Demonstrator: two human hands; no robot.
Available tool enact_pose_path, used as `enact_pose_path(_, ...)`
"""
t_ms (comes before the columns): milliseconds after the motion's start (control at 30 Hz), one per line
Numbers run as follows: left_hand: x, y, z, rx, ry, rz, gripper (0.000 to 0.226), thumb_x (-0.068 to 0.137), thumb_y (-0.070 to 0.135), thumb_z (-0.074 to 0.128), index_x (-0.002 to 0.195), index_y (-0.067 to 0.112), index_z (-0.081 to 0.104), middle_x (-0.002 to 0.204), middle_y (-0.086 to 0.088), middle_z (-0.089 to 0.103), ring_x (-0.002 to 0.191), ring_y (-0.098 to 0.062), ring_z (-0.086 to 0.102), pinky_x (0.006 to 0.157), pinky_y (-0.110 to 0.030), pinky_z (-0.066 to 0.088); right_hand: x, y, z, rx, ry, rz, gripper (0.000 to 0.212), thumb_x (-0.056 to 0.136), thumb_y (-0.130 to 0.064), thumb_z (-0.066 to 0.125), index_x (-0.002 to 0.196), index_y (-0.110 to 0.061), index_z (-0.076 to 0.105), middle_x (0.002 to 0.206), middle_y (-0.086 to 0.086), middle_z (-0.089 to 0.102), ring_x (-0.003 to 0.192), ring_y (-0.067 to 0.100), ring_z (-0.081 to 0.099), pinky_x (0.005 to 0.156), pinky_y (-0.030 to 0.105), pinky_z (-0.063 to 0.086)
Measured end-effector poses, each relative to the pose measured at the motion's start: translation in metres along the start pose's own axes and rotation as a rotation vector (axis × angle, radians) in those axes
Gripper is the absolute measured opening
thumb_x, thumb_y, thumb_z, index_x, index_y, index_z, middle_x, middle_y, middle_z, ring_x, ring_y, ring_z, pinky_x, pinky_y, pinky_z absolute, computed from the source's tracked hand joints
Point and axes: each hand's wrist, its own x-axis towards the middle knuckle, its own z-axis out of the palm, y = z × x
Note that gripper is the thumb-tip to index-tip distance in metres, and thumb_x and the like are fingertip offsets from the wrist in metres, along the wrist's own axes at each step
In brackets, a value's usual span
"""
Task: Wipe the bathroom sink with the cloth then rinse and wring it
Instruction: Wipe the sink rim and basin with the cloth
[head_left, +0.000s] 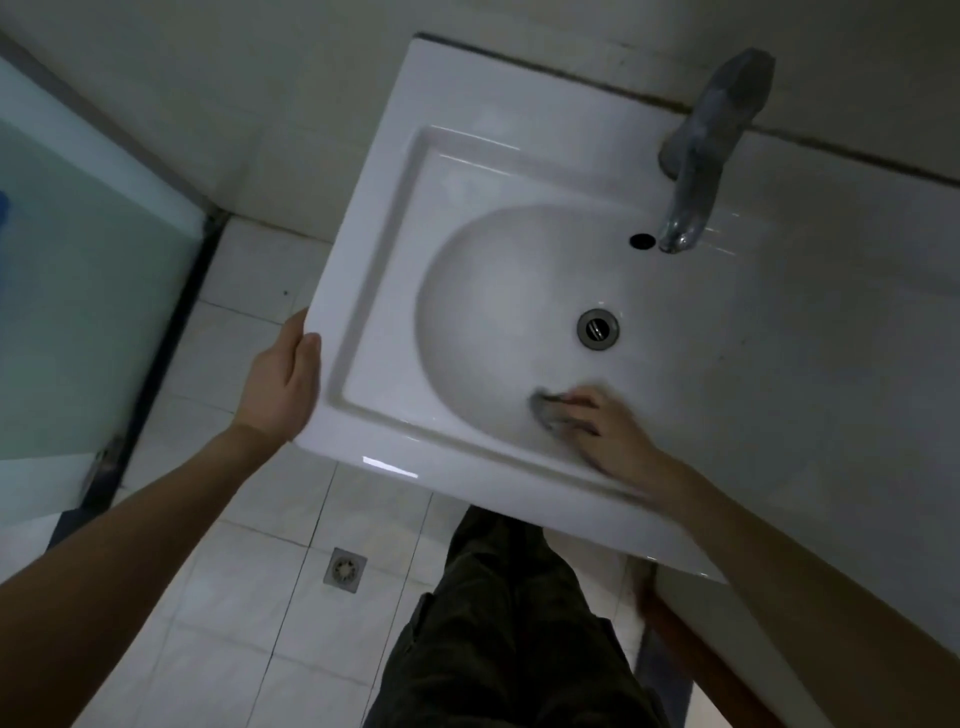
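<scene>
A white ceramic sink (384, 218) fills the upper middle of the view, with an oval basin and a metal drain (597, 328) in its bottom. My right hand (610, 428) presses a small grey cloth (549, 410) against the near inner wall of the basin; the hand is blurred by motion. My left hand (280, 384) grips the sink's left front corner, fingers curled over the rim. A grey metal tap (696, 176) stands at the back of the sink, spout over the basin, with no water visible.
A dark overflow hole (642, 240) sits beside the spout. White floor tiles with a square floor drain (345, 569) lie below the sink. A frosted glass panel (78, 291) stands at the left. My dark trousers (498, 634) are at the bottom.
</scene>
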Motion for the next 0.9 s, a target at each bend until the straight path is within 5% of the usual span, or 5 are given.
enact_pose_path(167,0.001,0.008,0.000,0.028,-0.025,0.038,0.028,0.104,0.024,0.030,0.112,0.048,0.040,0.103,-0.004,0.060,0.083,-0.024,0.055,0.074,-0.030,0.039,-0.045,0.125,-0.097,-0.707,0.166,-0.056,0.040,0.083,-0.003,0.060,0.114,-0.026,0.070,0.124,0.013,0.063,0.096,0.036,0.058,0.095,0.037,0.031)
enact_pose_path(367,0.006,-0.004,0.002,0.026,-0.002,0.104,0.027,0.105,0.027,0.031,0.114,0.048,0.046,0.096,-0.002,0.063,0.072,-0.004,0.057,0.063,-0.008,0.044,0.039,0.114,-0.164,-1.041,0.248,-0.383,0.045,0.061,0.015,0.060,0.099,-0.007,0.074,0.106,0.021,0.069,0.079,0.041,0.065,0.068,0.048,0.056)
enact_pose_path(633,0.012,-0.036,0.006,0.042,-0.006,0.137,0.037,0.102,0.045,0.026,0.134,0.040,0.042,0.114,-0.002,0.062,0.095,-0.024,0.061,0.070,-0.018,0.048,-0.002,0.114,-0.087,-0.453,0.366,0.032,0.041,0.080,-0.011,0.058,0.117,-0.024,0.069,0.114,0.008,0.063,0.095,0.038,0.056,0.102,0.051,0.039)
enact_pose_path(800,0.003,-0.011,0.000,0.041,-0.002,0.075,0.030,0.098,0.046,0.027,0.123,0.044,0.043,0.104,-0.011,0.064,0.084,-0.026,0.061,0.069,-0.033,0.049,-0.017,0.049,-0.021,0.017,0.110,0.043,0.045,0.076,-0.046,0.059,0.116,-0.027,0.070,0.113,-0.007,0.061,0.106,0.009,0.058,0.103,0.027,0.040)
enact_pose_path(900,-0.001,0.008,-0.001,0.071,0.012,0.088,0.022,0.101,0.030,0.030,0.117,0.040,0.041,0.097,-0.010,0.063,0.076,-0.026,0.057,0.060,-0.025,0.036,0.033,-0.025,0.023,0.195,0.021,-0.090,0.042,0.079,-0.027,0.069,0.121,-0.026,0.067,0.120,-0.001,0.059,0.113,0.015,0.057,0.106,0.030,0.040)
